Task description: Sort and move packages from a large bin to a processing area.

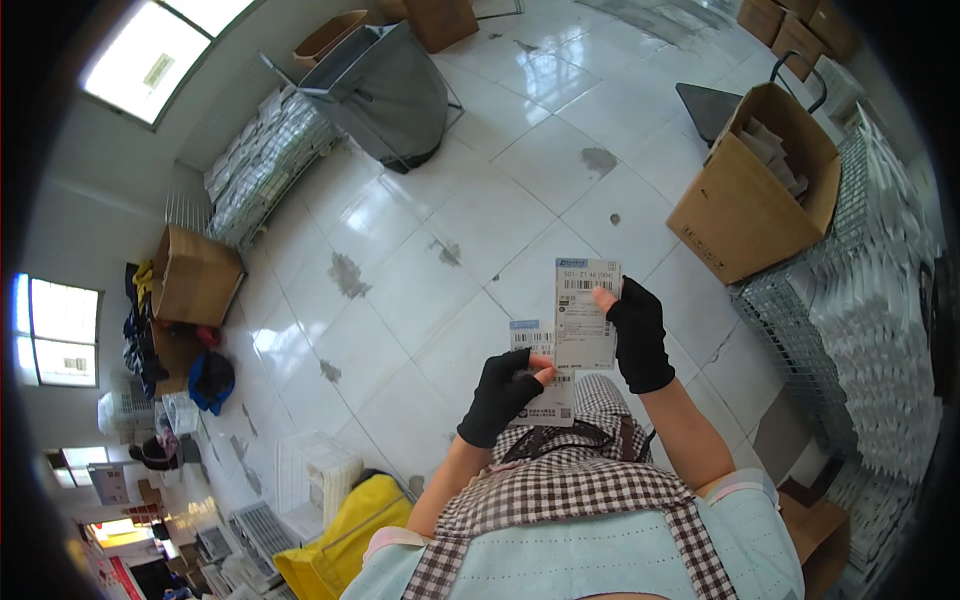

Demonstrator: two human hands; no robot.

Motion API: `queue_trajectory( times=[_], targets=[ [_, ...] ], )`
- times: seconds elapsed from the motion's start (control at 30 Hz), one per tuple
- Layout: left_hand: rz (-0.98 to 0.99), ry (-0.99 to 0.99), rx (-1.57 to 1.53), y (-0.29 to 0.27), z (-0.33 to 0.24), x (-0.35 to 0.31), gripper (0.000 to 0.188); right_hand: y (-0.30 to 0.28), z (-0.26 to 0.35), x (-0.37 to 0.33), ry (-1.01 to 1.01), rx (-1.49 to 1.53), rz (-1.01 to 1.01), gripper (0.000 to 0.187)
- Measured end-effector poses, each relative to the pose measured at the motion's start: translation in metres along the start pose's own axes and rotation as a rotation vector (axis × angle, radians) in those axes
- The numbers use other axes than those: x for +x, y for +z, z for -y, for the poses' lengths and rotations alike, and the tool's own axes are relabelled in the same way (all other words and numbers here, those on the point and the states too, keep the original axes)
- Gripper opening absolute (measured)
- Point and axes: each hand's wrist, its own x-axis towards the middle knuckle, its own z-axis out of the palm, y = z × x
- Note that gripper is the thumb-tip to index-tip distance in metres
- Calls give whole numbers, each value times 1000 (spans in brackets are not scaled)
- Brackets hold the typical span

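Two long white shipping labels with barcodes are in my hands, in front of my checked apron. My left hand (503, 397), in a black fingerless glove, pinches the lower left label (532, 338) between thumb and fingers. The other label (586, 335) stands a little higher and to the right, its left edge overlapping the first one. My right hand (637, 335), gloved the same way, grips it at its right edge, with the thumb on its printed front. Part of the left label is hidden behind my fingers and the right label.
A cardboard box (760, 190) with packets inside stands at right, beside wire racks of stacked white packages (880, 330). A grey fabric bin (385, 95) and another packed rack (270, 160) are far left. A yellow bag (345, 535) lies near my left side. Tiled floor (400, 300) lies ahead.
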Motion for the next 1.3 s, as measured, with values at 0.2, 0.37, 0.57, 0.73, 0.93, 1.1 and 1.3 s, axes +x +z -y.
queue_trajectory(
  times=[0.2, 0.37, 0.57, 0.73, 0.93, 1.1, 1.3],
  targets=[
    [83, 1, 68, -28, -46, 135, 13, -1, 18, 127, 5, -55, -95, 20],
    [55, 2, 15, -35, -93, 250, 13, -10, 49, 253, 19, -2, -35, 22],
    [-83, 23, -61, -59, -131, 349, 16, 7, 67, 385, 56, -49, 124, 23],
    [-221, -16, -122, -102, -150, 444, 17, 27, 63, 516, 78, -97, 173, 17],
    [-508, 46, -270, -185, -165, 563, 13, 61, 70, 681, 250, -182, 177, 19],
    [-698, 73, -260, -241, -227, 630, 12, 93, 88, 811, 213, -336, 369, 18],
    [-1109, 25, -333, -268, -221, 667, 12, 165, 47, 1007, -123, -886, 733, 28]
  ],
)
